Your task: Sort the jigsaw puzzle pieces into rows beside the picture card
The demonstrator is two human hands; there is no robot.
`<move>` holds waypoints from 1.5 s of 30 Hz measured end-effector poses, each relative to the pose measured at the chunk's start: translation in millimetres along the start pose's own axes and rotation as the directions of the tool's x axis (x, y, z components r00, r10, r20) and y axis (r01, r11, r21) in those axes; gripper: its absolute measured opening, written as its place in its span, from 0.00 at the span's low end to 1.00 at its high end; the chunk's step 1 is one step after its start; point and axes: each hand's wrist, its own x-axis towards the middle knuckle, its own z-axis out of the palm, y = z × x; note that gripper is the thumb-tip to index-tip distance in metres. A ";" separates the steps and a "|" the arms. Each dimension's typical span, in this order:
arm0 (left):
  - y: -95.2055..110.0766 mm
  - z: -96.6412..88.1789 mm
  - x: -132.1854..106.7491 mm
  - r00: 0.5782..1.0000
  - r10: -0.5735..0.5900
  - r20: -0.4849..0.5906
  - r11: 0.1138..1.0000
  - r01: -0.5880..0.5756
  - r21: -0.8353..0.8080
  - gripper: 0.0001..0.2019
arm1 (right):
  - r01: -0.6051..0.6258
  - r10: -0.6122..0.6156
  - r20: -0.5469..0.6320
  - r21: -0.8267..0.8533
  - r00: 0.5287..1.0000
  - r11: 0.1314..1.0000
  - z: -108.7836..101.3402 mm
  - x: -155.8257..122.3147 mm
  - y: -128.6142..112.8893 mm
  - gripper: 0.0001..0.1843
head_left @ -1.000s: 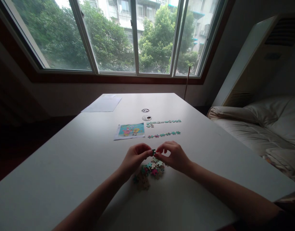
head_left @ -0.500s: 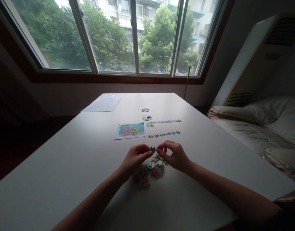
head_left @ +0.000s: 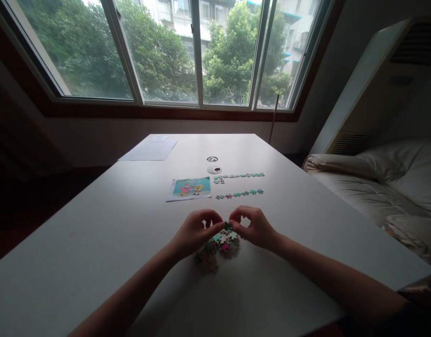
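Observation:
Between the fingertips of both hands is a dark green jigsaw puzzle piece (head_left: 227,225), pinched from either side. My left hand (head_left: 197,228) comes in from the left with thumb and forefinger closed. From the other side my right hand (head_left: 253,226) pinches the piece the same way. Just below and behind the fingers lies a loose pile of puzzle pieces (head_left: 225,247) in green, white, pink and brown, partly covered by the hands. Beyond the hands a row of puzzle pieces (head_left: 237,194) lies spaced out on the table.
A farther row of pieces (head_left: 241,176) sits behind the first. Left of the rows lies a cartoon picture sheet (head_left: 190,188). Two round discs (head_left: 214,170) are farther back, and papers (head_left: 150,150) lie at the white table's (head_left: 96,234) far left corner. A sofa (head_left: 356,187) stands at right.
Both hands have sunk slightly with the green piece, now lower over the pile and tilted differently between the fingertips. The rows and the picture sheet look the same.

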 end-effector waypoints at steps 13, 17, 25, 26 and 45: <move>-6.3 1.3 4.3 0.995 -0.085 -0.057 0.984 0.075 -0.160 0.11 | 0.122 -0.129 -0.036 -0.141 0.991 0.982 -3.8 -1.0 6.9 0.16; -6.0 1.0 5.0 0.992 -0.116 -0.049 0.966 0.101 -0.238 0.11 | 0.156 -0.166 -0.026 -0.217 0.986 0.963 -2.3 -2.4 11.6 0.17; -4.8 2.1 3.4 0.993 -0.113 -0.021 0.969 0.106 -0.223 0.13 | 0.209 -0.226 -0.043 -0.241 0.973 0.948 -1.9 -1.2 11.6 0.11; -4.6 2.2 3.5 0.993 -0.114 -0.019 0.970 0.107 -0.220 0.13 | 0.215 -0.233 -0.045 -0.246 0.972 0.945 -1.8 -1.1 11.6 0.10; -24.3 -11.4 1.6 0.978 0.088 0.188 0.914 -0.154 0.376 0.09 | 0.126 -0.197 -0.229 -0.292 0.953 0.948 -23.0 6.6 38.8 0.09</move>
